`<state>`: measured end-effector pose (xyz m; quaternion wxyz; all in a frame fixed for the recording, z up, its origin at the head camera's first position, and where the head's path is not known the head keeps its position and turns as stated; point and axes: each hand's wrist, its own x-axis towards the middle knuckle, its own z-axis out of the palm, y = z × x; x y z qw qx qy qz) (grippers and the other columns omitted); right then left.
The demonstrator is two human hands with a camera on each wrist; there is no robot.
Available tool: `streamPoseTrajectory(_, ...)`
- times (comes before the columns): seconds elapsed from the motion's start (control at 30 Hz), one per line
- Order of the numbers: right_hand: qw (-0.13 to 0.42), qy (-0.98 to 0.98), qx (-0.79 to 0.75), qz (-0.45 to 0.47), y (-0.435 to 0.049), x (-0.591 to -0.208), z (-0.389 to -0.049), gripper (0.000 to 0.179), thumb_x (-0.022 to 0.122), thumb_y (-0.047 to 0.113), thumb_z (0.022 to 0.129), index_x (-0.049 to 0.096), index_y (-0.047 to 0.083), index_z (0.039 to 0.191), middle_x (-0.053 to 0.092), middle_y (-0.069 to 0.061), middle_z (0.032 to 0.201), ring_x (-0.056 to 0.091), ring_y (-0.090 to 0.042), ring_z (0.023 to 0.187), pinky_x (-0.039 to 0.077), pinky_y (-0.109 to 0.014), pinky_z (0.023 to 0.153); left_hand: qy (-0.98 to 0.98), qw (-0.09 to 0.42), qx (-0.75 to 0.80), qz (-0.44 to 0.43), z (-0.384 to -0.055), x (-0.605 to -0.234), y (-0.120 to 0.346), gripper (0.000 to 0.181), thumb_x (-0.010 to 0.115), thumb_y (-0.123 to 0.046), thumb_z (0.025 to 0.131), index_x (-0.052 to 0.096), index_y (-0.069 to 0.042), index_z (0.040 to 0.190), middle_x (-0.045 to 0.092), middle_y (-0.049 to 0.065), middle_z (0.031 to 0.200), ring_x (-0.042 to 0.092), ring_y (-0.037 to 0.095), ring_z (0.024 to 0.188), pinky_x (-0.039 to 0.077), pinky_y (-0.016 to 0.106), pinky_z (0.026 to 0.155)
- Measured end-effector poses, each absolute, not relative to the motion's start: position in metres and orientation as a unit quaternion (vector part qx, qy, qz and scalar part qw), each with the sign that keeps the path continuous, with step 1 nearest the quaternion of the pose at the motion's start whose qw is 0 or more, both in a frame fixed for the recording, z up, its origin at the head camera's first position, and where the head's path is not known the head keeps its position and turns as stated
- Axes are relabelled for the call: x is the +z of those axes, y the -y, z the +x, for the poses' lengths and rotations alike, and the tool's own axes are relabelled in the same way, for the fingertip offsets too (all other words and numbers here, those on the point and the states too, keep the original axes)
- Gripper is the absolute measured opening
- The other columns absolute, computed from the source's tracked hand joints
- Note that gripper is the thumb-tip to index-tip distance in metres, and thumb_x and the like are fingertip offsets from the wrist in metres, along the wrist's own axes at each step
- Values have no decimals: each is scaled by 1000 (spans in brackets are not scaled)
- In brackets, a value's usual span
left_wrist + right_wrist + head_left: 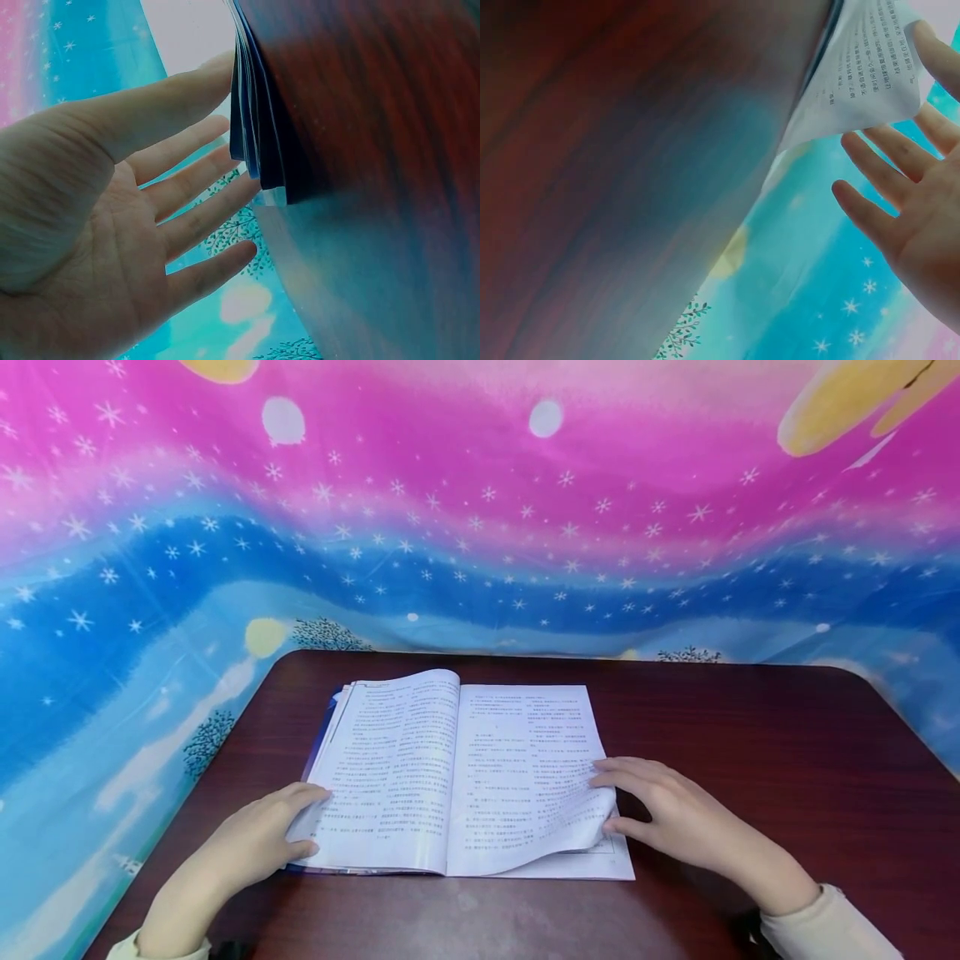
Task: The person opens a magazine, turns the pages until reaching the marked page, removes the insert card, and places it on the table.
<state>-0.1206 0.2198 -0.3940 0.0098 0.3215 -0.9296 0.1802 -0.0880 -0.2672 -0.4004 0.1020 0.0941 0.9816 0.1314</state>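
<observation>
A magazine (pixel 405 760) with printed text lies spread on the dark wooden table. My left hand (pixel 258 831) rests at its lower left edge, fingers and thumb lying over the margin. In the left wrist view the fingers of the left hand (pixel 112 225) are straight and spread beside the stacked page edges (pixel 255 112). On the other side, my right hand (pixel 675 814) pinches the right-hand page (pixel 525 777) near its outer edge. That page's lower corner curls up off the sheet beneath. The right wrist view has the lifted page (pixel 870 75) beside the right hand (pixel 930 202).
The brown table (pixel 750 735) extends around the magazine, with rounded far corners. Behind it hangs a pink and blue cloth (pixel 480 527) printed with snowflakes. Light sleeves (pixel 825 927) cover both forearms.
</observation>
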Motion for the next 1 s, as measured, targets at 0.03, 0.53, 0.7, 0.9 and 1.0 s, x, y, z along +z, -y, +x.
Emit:
streamPoseTrajectory(0.03, 17, 928, 184, 322, -219, -394, -121, 48, 84, 27, 80, 68, 17, 125, 58, -5, 138, 52, -30, 129, 43, -55, 102, -981, 103, 132, 93, -88, -401, 267, 66, 87, -22, 75, 60, -2, 132, 55, 23, 136, 52, 44, 124, 44, 62, 95)
streamPoseTrajectory(0.53, 117, 904, 213, 352, -199, -377, -137, 44, 88, 27, 75, 70, 18, 114, 63, 1, 128, 50, -24, 128, 37, -49, 106, -981, 93, 134, 105, -87, -397, 260, 64, 84, -31, 79, 61, -6, 133, 59, 21, 132, 53, 43, 123, 43, 62, 97)
streamPoseTrajectory(0.7, 145, 890, 235, 364, -190, -370, -143, 43, 87, 28, 75, 69, 18, 112, 66, 6, 116, 53, -20, 122, 38, -45, 105, -978, 72, 152, 123, -86, -388, 240, 50, 78, -29, 86, 65, -11, 131, 64, 13, 128, 57, 36, 121, 46, 58, 97)
streamPoseTrajectory(0.9, 140, 888, 254, 357, -180, -360, -146, 42, 86, 30, 78, 69, 19, 114, 65, 10, 113, 55, -15, 113, 42, -42, 99, -971, 31, 172, 161, -86, -377, 212, 39, 75, -27, 89, 68, -18, 126, 67, 4, 124, 61, 27, 118, 48, 54, 97)
streamPoseTrajectory(1.0, 143, 883, 261, 363, -175, -354, -147, 42, 86, 30, 78, 69, 19, 115, 65, 10, 113, 55, -14, 113, 42, -41, 99, -967, -2, 168, 189, -86, -374, 200, 36, 74, -27, 90, 68, -20, 125, 67, 0, 123, 61, 23, 117, 48, 51, 98)
